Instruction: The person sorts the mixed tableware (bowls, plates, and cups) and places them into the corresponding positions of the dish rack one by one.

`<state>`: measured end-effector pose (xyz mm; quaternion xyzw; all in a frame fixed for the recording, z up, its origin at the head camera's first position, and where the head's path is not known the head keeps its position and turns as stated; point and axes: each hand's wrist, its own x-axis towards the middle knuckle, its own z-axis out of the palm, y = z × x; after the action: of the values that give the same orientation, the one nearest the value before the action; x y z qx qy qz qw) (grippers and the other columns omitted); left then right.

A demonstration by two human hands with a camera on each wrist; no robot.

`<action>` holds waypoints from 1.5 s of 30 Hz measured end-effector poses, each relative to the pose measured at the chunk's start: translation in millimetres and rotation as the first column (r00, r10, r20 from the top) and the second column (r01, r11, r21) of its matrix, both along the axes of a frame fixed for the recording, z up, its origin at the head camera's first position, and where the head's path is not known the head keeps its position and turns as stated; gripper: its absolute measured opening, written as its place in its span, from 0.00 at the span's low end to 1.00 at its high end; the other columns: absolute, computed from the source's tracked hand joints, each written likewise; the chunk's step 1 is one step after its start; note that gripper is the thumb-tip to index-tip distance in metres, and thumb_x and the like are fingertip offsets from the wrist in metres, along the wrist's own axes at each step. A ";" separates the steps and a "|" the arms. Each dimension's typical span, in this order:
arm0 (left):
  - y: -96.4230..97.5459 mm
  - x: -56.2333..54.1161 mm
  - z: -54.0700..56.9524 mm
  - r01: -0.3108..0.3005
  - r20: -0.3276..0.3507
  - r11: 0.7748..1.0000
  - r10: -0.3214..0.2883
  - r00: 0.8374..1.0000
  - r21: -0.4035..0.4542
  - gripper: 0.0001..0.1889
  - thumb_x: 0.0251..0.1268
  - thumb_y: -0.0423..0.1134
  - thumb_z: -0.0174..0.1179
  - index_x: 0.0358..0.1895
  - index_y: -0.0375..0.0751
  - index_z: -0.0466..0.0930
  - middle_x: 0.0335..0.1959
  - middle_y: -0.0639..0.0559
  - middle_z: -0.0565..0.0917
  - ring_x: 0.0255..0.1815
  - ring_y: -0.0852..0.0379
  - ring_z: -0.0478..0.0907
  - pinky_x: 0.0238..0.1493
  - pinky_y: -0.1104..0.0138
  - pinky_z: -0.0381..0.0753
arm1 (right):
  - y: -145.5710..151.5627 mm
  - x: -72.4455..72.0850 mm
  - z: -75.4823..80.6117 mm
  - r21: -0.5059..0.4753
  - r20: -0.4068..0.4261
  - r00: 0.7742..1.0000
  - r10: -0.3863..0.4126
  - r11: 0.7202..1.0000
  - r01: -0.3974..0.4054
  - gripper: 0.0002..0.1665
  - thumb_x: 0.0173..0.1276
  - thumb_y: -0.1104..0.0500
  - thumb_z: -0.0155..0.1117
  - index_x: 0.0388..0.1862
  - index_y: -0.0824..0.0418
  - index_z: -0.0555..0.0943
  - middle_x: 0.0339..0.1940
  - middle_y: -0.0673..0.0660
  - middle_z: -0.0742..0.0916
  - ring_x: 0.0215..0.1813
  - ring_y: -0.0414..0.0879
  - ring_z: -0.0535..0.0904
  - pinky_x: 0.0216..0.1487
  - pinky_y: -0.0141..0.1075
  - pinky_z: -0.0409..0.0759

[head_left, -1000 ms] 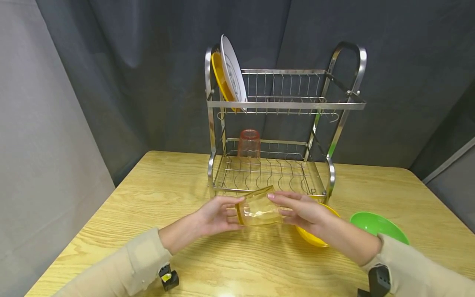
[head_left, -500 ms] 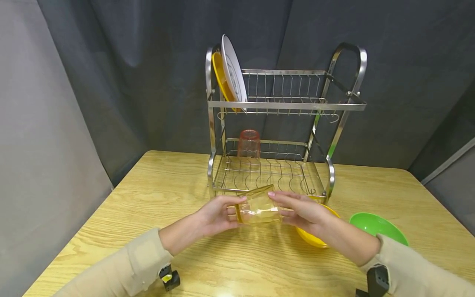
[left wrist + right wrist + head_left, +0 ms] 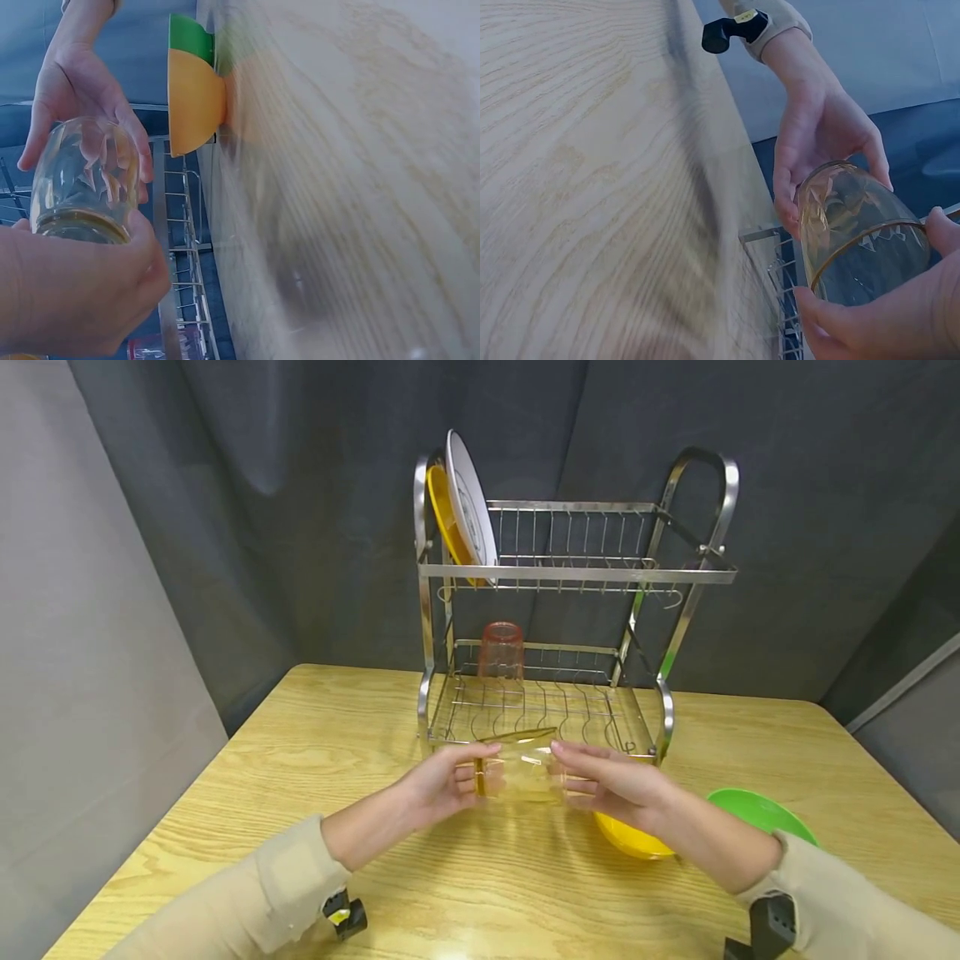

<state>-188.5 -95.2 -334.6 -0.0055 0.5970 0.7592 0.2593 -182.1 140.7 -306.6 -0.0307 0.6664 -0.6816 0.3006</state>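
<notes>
Between both hands a clear yellow tumbler (image 3: 521, 770) lies on its side above the table, in front of the dish rack. My left hand (image 3: 438, 787) grips its thick base end, thumb on top and fingers beneath. At the other end my right hand (image 3: 618, 782) holds the rim, thumb above and fingers below. The left wrist view shows the tumbler (image 3: 86, 176) with the left hand (image 3: 90, 281) around its base. In the right wrist view, the open mouth of the tumbler (image 3: 870, 251) faces the right hand (image 3: 892, 311).
The two-tier metal dish rack (image 3: 577, 574) stands behind the hands. Its upper tier bears a white plate (image 3: 471, 510) and a yellow plate (image 3: 446, 514); a pink tumbler (image 3: 501, 652) stands upside down below. A yellow bowl (image 3: 633, 837) and green bowl (image 3: 761, 814) sit at right.
The tumbler has turned to lie more level and risen slightly, with both hands still holding it. The rack, plates and bowls stay in place.
</notes>
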 end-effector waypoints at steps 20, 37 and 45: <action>3.9 -14.4 27.6 -0.113 0.026 0.993 0.112 0.993 0.043 0.23 0.65 0.45 0.56 0.61 0.43 0.65 0.54 0.43 0.71 0.48 0.52 0.75 0.69 0.57 0.71 | 49.3 -24.7 4.4 -0.102 -0.028 1.000 0.001 0.995 -0.003 0.46 0.73 0.56 0.55 0.76 0.73 0.41 0.51 0.48 0.83 0.52 0.36 0.82 0.60 0.34 0.80; 16.1 -43.7 45.7 -0.177 0.014 0.983 0.177 0.984 0.045 0.29 0.63 0.45 0.58 0.66 0.46 0.60 0.63 0.43 0.65 0.44 0.52 0.71 0.53 0.64 0.74 | 94.8 -52.8 17.5 -0.181 0.002 0.997 -0.079 0.980 0.078 0.10 0.74 0.58 0.54 0.39 0.50 0.83 0.41 0.45 0.87 0.45 0.36 0.83 0.50 0.30 0.83; 24.1 -61.1 53.5 -0.214 0.009 0.976 0.214 0.977 0.038 0.43 0.59 0.43 0.61 0.75 0.48 0.48 0.76 0.41 0.49 0.72 0.44 0.56 0.72 0.57 0.66 | 119.2 -69.8 24.4 -0.278 0.071 0.987 -0.143 0.948 0.158 0.11 0.73 0.59 0.54 0.37 0.56 0.85 0.39 0.48 0.88 0.43 0.40 0.83 0.47 0.31 0.84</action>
<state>-249.6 -71.0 -281.1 -0.0664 0.5773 0.7943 0.1773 -251.9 259.9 -282.2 -0.0053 0.5550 -0.7912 0.2568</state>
